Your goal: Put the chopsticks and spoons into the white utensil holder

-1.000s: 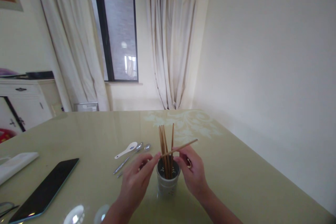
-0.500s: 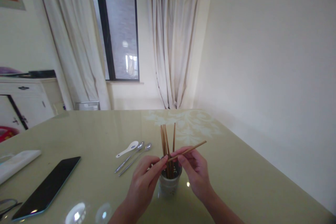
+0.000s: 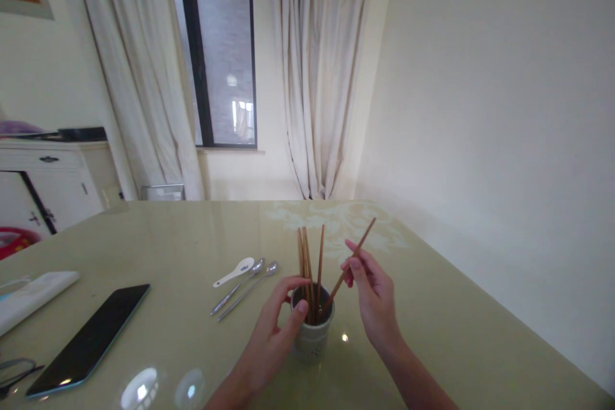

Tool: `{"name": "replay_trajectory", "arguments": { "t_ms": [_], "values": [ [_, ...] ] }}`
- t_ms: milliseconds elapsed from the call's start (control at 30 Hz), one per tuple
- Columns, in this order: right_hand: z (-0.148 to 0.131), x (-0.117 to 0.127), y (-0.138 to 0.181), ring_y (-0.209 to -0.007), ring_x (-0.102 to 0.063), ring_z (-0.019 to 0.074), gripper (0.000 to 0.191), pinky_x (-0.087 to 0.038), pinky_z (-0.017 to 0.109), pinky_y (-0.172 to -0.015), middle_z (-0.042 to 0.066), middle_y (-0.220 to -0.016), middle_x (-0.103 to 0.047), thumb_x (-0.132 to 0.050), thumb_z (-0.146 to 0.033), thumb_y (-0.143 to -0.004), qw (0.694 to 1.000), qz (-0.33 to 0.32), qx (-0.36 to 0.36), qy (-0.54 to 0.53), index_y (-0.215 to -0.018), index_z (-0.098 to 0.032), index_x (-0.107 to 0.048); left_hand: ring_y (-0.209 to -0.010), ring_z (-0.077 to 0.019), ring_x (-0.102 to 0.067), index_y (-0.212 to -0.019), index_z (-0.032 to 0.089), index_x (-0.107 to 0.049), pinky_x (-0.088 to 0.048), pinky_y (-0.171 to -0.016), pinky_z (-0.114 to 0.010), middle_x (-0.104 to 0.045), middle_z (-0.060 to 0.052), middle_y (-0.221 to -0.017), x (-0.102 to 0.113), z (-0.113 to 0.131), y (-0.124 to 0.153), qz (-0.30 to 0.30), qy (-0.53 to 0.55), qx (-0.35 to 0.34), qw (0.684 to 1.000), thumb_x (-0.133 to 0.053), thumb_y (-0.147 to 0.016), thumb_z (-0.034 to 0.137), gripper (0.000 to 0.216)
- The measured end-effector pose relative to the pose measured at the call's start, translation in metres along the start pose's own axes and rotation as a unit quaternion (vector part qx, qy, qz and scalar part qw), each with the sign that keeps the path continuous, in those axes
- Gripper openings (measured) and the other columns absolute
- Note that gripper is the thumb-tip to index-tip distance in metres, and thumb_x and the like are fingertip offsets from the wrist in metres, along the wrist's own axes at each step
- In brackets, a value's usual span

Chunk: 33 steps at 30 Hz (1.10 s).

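Note:
A pale ceramic cup (image 3: 312,336) stands on the table with several wooden chopsticks (image 3: 302,253) upright in it. Around the left side of its rim curls my left hand (image 3: 275,320), thumb at the front and fingers behind, close against the chopsticks. My right hand (image 3: 377,298) pinches one more chopstick (image 3: 364,235), which slants down to the left with its lower end at the cup's mouth. Left of the cup lie a white spoon (image 3: 234,272) and two metal spoons (image 3: 254,267), (image 3: 271,268), untouched.
A dark tablet-like device (image 3: 91,339) lies at the left of the glossy table (image 3: 182,237), beside a white object (image 3: 36,295) and a dark cord (image 3: 19,375). A wall (image 3: 494,141) runs along the right side. Curtains (image 3: 327,77) hang behind.
The right-hand chopstick has gone from nearly level over the cup to steeply slanted, its lower end now in the cup. My left fingers have let go of its end and moved to the rim.

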State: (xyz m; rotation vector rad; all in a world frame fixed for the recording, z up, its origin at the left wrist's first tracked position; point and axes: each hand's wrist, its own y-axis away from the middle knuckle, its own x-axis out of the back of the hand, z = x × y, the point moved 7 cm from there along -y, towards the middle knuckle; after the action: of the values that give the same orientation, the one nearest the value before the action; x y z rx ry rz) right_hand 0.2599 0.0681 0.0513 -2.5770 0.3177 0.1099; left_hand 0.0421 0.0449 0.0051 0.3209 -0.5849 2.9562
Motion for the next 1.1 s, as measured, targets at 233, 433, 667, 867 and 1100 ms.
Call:
{"name": "replay_trajectory", "arguments": {
  "t_ms": [233, 433, 667, 867, 1100],
  "values": [
    [0.022, -0.029, 0.013, -0.079, -0.067, 0.0220, 0.054, -0.056, 0.033, -0.073, 0.008, -0.094, -0.077, -0.068, -0.061, -0.097, 0.983, -0.151, -0.052, 0.094, -0.131, -0.020, -0.078, -0.129, -0.0303, -0.064, -0.116, 0.027, -0.079, -0.050, -0.110, -0.043, -0.071, -0.010, -0.136, 0.005, -0.002, -0.004, 0.017, 0.036, -0.011, 0.999, -0.064, -0.099, 0.057, 0.038],
    [0.034, -0.030, 0.016, -0.090, -0.073, 0.0268, 0.058, -0.059, 0.038, -0.083, 0.010, -0.099, -0.080, -0.073, -0.066, -0.092, 0.981, -0.160, -0.089, 0.067, -0.127, -0.020, -0.080, -0.123, -0.0293, -0.067, -0.114, 0.026, -0.080, -0.055, -0.103, -0.040, -0.070, -0.012, -0.135, 0.005, -0.008, -0.006, 0.030, 0.059, -0.005, 0.998, -0.067, -0.098, 0.056, 0.037],
    [0.032, -0.036, 0.013, -0.098, -0.075, 0.0289, 0.056, -0.060, 0.041, -0.090, 0.011, -0.103, -0.081, -0.079, -0.064, -0.088, 0.983, -0.157, -0.098, 0.006, -0.122, -0.019, -0.082, -0.122, -0.0285, -0.068, -0.118, 0.024, -0.079, -0.058, -0.101, -0.039, -0.070, -0.013, -0.131, 0.001, -0.008, -0.006, 0.017, 0.092, -0.008, 0.996, -0.068, -0.098, 0.053, 0.037],
    [0.032, -0.043, 0.014, -0.097, -0.075, 0.0283, 0.041, -0.057, 0.040, -0.091, 0.009, -0.099, -0.083, -0.085, -0.059, -0.086, 0.974, -0.184, -0.129, -0.029, -0.103, -0.021, -0.086, -0.122, -0.0284, -0.068, -0.121, 0.025, -0.078, -0.058, -0.102, -0.040, -0.069, -0.012, -0.133, -0.001, -0.006, -0.006, -0.002, 0.102, -0.018, 0.995, -0.068, -0.100, 0.050, 0.034],
    [0.040, -0.047, 0.021, -0.089, -0.073, 0.0249, 0.040, -0.054, 0.035, -0.086, 0.004, -0.089, -0.080, -0.095, -0.052, -0.075, 0.960, -0.200, -0.186, -0.060, -0.095, -0.019, -0.084, -0.122, -0.0280, -0.069, -0.121, 0.026, -0.078, -0.058, -0.101, -0.041, -0.072, -0.011, -0.136, 0.001, 0.004, -0.004, -0.005, 0.051, -0.037, 0.998, -0.065, -0.101, 0.048, 0.032]
  ]
}}
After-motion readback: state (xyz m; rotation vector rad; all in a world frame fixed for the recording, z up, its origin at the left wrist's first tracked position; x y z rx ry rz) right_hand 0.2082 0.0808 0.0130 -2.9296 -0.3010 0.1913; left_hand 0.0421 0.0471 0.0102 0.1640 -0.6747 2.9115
